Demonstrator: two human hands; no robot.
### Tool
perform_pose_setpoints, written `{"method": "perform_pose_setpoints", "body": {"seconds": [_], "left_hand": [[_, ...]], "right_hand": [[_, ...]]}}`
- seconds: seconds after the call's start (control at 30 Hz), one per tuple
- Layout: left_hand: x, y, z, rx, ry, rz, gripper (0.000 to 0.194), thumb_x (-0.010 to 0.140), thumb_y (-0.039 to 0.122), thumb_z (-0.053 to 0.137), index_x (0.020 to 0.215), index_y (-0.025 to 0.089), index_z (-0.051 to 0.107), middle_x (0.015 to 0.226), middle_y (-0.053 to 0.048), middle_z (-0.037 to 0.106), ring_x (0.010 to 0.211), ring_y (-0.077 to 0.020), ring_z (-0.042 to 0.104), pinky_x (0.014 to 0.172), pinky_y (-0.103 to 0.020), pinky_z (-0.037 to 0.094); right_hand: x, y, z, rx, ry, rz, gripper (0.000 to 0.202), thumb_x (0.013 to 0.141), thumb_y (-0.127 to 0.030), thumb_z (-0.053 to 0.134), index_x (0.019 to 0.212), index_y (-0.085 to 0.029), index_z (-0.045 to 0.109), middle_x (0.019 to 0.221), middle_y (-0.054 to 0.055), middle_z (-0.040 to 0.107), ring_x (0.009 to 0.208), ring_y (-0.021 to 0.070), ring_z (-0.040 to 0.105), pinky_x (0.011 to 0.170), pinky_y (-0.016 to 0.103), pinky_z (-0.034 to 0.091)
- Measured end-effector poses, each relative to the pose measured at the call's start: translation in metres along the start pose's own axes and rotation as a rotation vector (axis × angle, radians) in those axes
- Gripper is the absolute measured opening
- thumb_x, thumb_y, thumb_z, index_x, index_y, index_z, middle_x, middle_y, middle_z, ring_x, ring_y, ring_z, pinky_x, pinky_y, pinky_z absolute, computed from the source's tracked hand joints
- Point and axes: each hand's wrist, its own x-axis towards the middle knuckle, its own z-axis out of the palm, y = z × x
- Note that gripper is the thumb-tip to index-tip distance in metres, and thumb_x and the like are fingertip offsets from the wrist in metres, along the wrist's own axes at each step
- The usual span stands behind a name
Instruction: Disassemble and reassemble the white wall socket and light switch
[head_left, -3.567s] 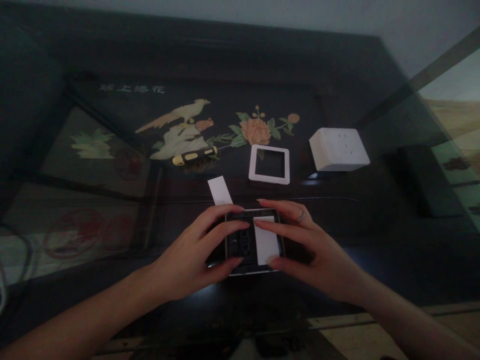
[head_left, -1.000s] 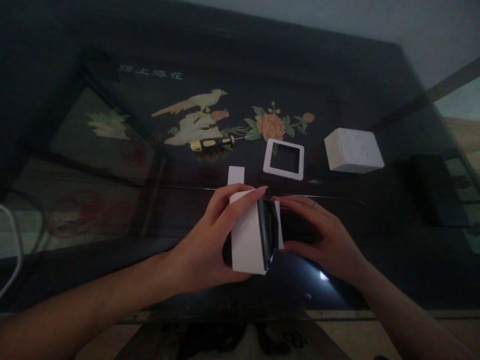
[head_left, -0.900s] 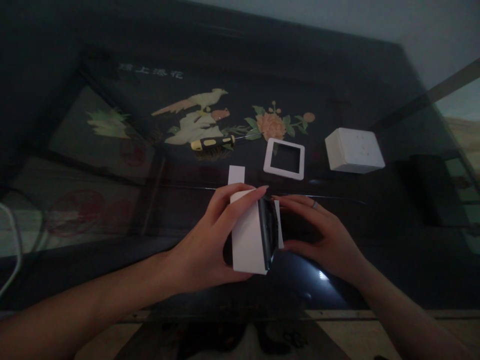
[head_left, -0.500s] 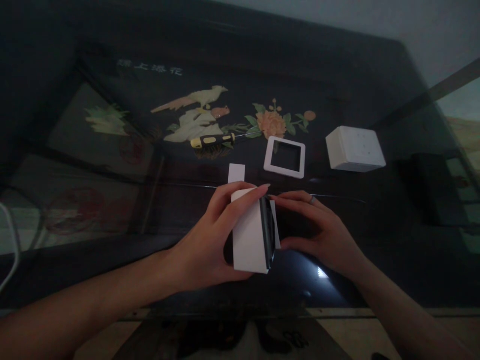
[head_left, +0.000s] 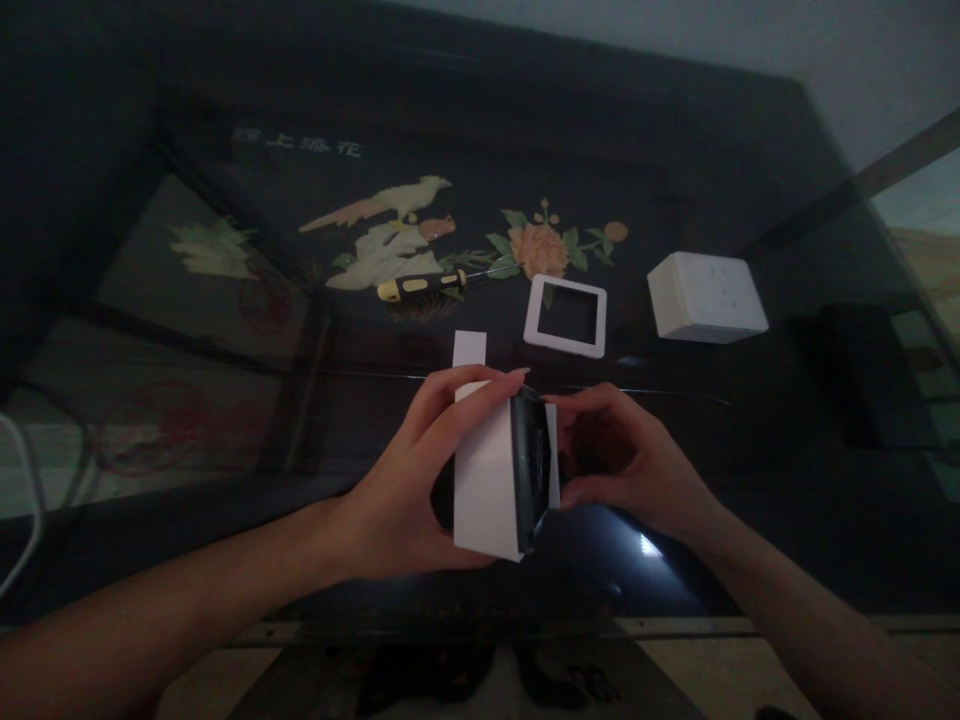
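My left hand (head_left: pixel 409 475) is closed around a white box (head_left: pixel 484 475), thumb below and fingers over the top. The box's right side is a dark face (head_left: pixel 531 465) with raised parts, too dim to make out. On that side my right hand (head_left: pixel 630 455) pinches the edge of a thin white plate (head_left: pixel 554 455), fingertips near the dark face. Whether the plate touches the box I cannot tell. A small white rectangular piece (head_left: pixel 469 347) shows just beyond my left fingers; its link to the box is hidden.
Beyond my hands a white square frame (head_left: pixel 568 347) lies on the dark glossy tabletop (head_left: pixel 675 180). Left of it is a yellow-and-black screwdriver (head_left: pixel 424 287). A white block with small marks on top (head_left: pixel 705 298) stands to the right. A white cable (head_left: pixel 34 510) curves at the left edge.
The white box has shifted slightly left and turned, showing more of its dark face. My right fingers have curled in closer on the white plate.
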Motion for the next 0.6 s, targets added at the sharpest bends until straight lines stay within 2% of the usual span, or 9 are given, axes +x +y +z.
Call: {"method": "perform_pose_setpoints", "body": {"seconds": [0.13, 0.27, 0.37, 0.47, 0.6], "left_hand": [[-0.0010, -0.0001, 0.0009, -0.010, 0.010, 0.001, 0.114, 0.063, 0.037, 0.087, 0.156, 0.032, 0.021, 0.141, -0.010, 0.038, 0.132, -0.0323, 0.040, 0.110, -0.046, 0.044], [-0.0013, 0.0031, 0.0027, -0.064, -0.009, 0.033, 0.113, 0.065, 0.041, 0.087, 0.156, 0.031, 0.020, 0.141, -0.011, 0.039, 0.131, -0.0329, 0.041, 0.109, -0.047, 0.044], [-0.0019, 0.0049, 0.0028, -0.097, -0.012, 0.044, 0.116, 0.063, 0.040, 0.089, 0.156, 0.030, 0.021, 0.141, -0.012, 0.038, 0.132, -0.0336, 0.041, 0.110, -0.047, 0.043], [-0.0020, 0.0053, 0.0017, -0.128, -0.020, 0.068, 0.116, 0.062, 0.042, 0.089, 0.156, 0.029, 0.021, 0.141, -0.012, 0.038, 0.131, -0.0349, 0.042, 0.110, -0.049, 0.044], [-0.0010, 0.0051, 0.0001, -0.169, -0.063, 0.164, 0.103, 0.074, 0.039, 0.080, 0.157, 0.026, 0.021, 0.140, -0.013, 0.036, 0.133, -0.0327, 0.043, 0.112, -0.047, 0.043]], "right_hand": [[-0.0031, 0.0012, 0.0017, 0.017, 0.024, -0.051, 0.060, 0.059, -0.020, 0.093, 0.112, -0.035, 0.069, 0.087, -0.005, 0.065, 0.075, 0.0105, 0.062, 0.068, 0.022, 0.053], [-0.0053, -0.0012, 0.0033, -0.006, 0.087, -0.072, 0.046, 0.063, -0.022, 0.091, 0.103, -0.032, 0.072, 0.087, -0.004, 0.066, 0.072, 0.0115, 0.061, 0.066, 0.023, 0.053], [-0.0066, -0.0027, 0.0061, 0.015, 0.095, -0.084, 0.045, 0.063, -0.024, 0.090, 0.103, -0.035, 0.071, 0.087, -0.005, 0.064, 0.070, 0.0104, 0.058, 0.064, 0.021, 0.051], [-0.0075, -0.0026, 0.0085, 0.080, 0.082, -0.058, 0.057, 0.061, -0.024, 0.091, 0.111, -0.039, 0.068, 0.093, -0.005, 0.061, 0.080, 0.0107, 0.060, 0.070, 0.021, 0.053], [-0.0069, -0.0041, 0.0088, 0.236, -0.016, 0.051, 0.085, 0.054, -0.018, 0.094, 0.127, -0.043, 0.059, 0.116, -0.005, 0.062, 0.110, 0.0141, 0.061, 0.090, 0.024, 0.053]]}}
